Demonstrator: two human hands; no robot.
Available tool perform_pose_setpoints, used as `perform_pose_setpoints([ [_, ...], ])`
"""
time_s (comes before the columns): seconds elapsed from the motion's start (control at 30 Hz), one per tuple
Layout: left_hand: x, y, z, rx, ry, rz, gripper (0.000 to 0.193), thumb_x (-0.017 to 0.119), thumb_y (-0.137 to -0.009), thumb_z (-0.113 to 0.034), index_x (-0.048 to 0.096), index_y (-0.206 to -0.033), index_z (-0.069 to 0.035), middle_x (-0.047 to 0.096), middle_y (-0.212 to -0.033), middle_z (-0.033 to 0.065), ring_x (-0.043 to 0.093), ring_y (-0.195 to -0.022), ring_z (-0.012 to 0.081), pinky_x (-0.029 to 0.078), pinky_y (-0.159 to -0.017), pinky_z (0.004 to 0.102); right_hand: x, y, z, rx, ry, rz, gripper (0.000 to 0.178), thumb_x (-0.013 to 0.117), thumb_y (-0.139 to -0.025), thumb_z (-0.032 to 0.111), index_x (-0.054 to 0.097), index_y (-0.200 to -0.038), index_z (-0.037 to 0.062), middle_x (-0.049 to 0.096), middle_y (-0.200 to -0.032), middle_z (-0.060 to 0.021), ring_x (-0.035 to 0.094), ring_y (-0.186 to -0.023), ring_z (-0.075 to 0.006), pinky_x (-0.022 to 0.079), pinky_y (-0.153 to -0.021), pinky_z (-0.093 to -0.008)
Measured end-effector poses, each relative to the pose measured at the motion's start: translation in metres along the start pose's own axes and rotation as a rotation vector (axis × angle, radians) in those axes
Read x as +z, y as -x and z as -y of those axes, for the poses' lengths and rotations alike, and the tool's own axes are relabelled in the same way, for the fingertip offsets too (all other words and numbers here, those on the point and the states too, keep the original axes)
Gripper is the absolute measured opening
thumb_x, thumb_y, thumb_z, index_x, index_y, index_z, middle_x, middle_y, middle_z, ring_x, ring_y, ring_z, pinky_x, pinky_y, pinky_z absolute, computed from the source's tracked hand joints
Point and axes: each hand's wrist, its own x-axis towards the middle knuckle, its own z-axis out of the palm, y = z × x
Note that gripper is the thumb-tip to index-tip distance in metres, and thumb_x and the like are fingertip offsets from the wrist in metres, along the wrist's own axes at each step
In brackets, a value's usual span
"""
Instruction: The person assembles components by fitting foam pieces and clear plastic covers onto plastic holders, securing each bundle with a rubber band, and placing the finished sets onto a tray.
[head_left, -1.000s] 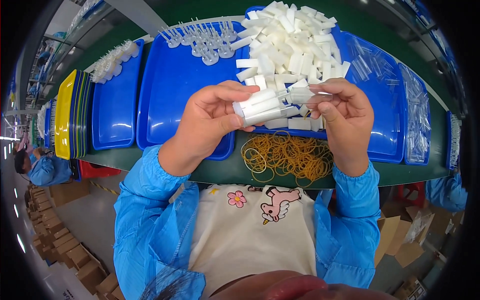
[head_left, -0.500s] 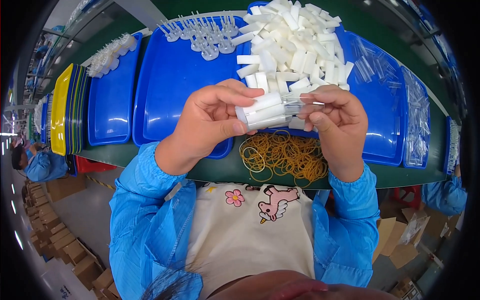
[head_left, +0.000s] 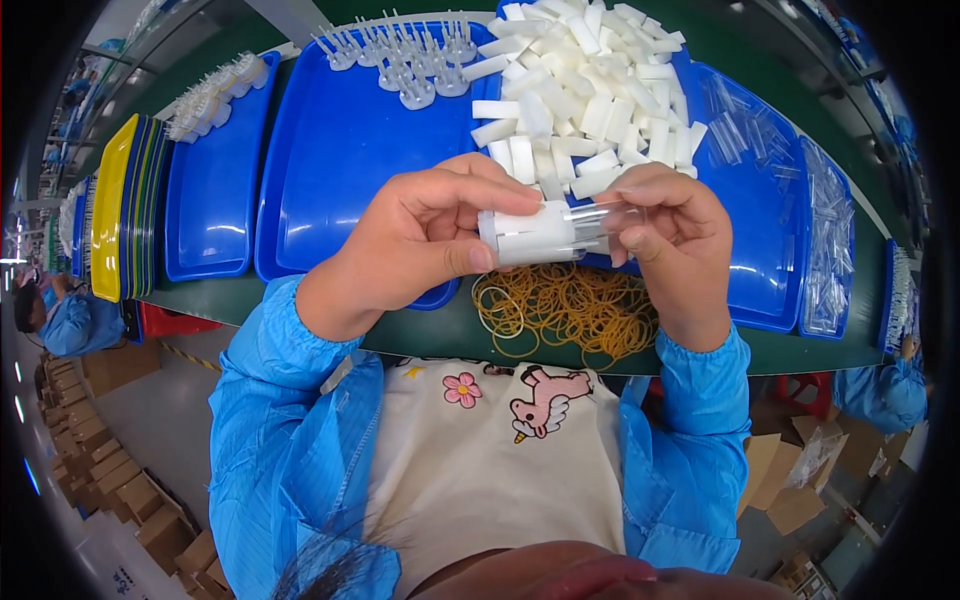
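Note:
Above the near edge of the green table, my two hands hold a bundle of white foam blocks (head_left: pixel 535 238) lying sideways around clear stems. My left hand (head_left: pixel 415 225) is closed on its left end, thumb below and fingers on top, by a clear round base (head_left: pixel 488 228). At the other end, my right hand (head_left: pixel 680 225) pinches a clear plastic sleeve (head_left: pixel 622 216) that surrounds the protruding stems. How far the sleeve reaches over the foam is hard to make out. Just below the bundle lies a pile of tan rubber bands (head_left: pixel 570 310).
White foam blocks (head_left: pixel 590 100) heap in a blue tray beyond my hands. Clear stemmed pieces (head_left: pixel 415 60) stand in the large blue tray (head_left: pixel 330 200) to the left. Clear tubes (head_left: pixel 828 250) fill trays at right. Stacked trays (head_left: pixel 115 210) stand far left. Other people sit at both sides.
The foam bundle has turned a little, so a broader white face shows between my hands. Both hands keep their hold. The whole view has shifted slightly.

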Motion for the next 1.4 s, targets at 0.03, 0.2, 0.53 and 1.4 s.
perform_pose_setpoints([
  [0.03, -0.001, 0.0, 0.001, 0.011, -0.041, -0.018, 0.04, 0.072, -0.082, -0.01, 0.061, -0.119, 0.002, 0.053, -0.121, 0.0124, 0.059, -0.109, 0.0243, 0.056, -0.087, 0.0336, 0.0, 0.0, 0.0, 0.005, -0.027, -0.001, 0.024, 0.067, -0.082, -0.007, 0.061, -0.105, -0.0032, 0.058, -0.109, -0.0139, 0.062, -0.086, -0.0145, 0.053, -0.07, -0.0235],
  [0.2, -0.001, 0.0, 0.002, 0.036, -0.065, -0.043, 0.041, 0.075, -0.083, -0.021, 0.063, -0.116, 0.0, 0.053, -0.122, 0.0138, 0.058, -0.11, 0.026, 0.056, -0.088, 0.0359, 0.0, -0.001, -0.006, -0.064, 0.038, 0.015, 0.028, 0.069, -0.079, -0.009, 0.061, -0.105, -0.0024, 0.053, -0.106, -0.0101, 0.058, -0.092, -0.0142, 0.051, -0.079, -0.0248],
  [0.53, 0.002, 0.001, 0.003, 0.07, -0.068, -0.01, 0.037, 0.067, -0.08, 0.008, 0.064, -0.116, 0.003, 0.047, -0.128, 0.0127, 0.057, -0.11, 0.0203, 0.052, -0.092, 0.0298, 0.022, 0.004, -0.005, -0.044, 0.138, -0.148, 0.031, 0.068, -0.079, -0.01, 0.061, -0.109, -0.0033, 0.055, -0.109, -0.0102, 0.052, -0.095, -0.0143, 0.044, -0.084, -0.0266],
  [1.4, 0.006, 0.009, 0.005, 0.058, -0.221, -0.163, 0.011, 0.066, -0.08, 0.003, 0.063, -0.082, -0.007, 0.053, -0.118, 0.0128, 0.059, -0.107, 0.021, 0.046, -0.094, 0.0341, 0.022, 0.009, -0.003, -0.127, 0.312, 0.008, 0.029, 0.071, -0.075, -0.01, 0.062, -0.102, -0.0006, 0.056, -0.106, -0.0114, 0.056, -0.1, -0.0196, 0.045, -0.09, -0.0314],
])
